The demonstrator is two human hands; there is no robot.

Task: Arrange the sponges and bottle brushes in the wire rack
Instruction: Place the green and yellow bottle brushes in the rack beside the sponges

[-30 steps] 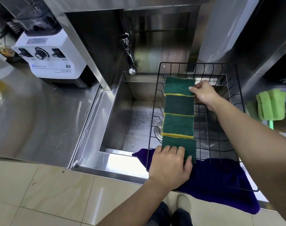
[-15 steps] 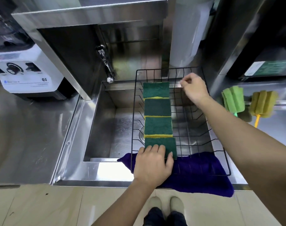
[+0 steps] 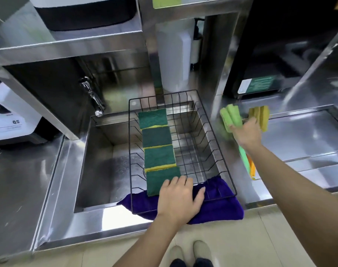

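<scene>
At the far left a white appliance [image 3: 8,120] stands on the steel surface [image 3: 16,182], and a chrome tap [image 3: 92,98] leans out over the sink [image 3: 98,170]. A black wire rack [image 3: 216,149] sits across the right part of the sink, its near end resting on a purple cloth [image 3: 218,211] draped over the sink's front edge. Four green sponges [image 3: 157,149] with yellow undersides lie in a row along the left side of the rack, overlapping one another from back to front. The left hand [image 3: 180,197] lies flat with fingers spread over the near end of the rack, its fingertips touching the nearest sponge and its thumb out over the cloth. To the right of the rack, on the steel surface, the right hand [image 3: 246,132] is over two bottle brushes, a green brush [image 3: 230,117] and a yellow brush [image 3: 259,117], whose foam heads stick out beyond the fingers while their handles run back under the wrist. The hand is blurred, so I cannot tell whether it has gripped the brushes or is only touching them.
</scene>
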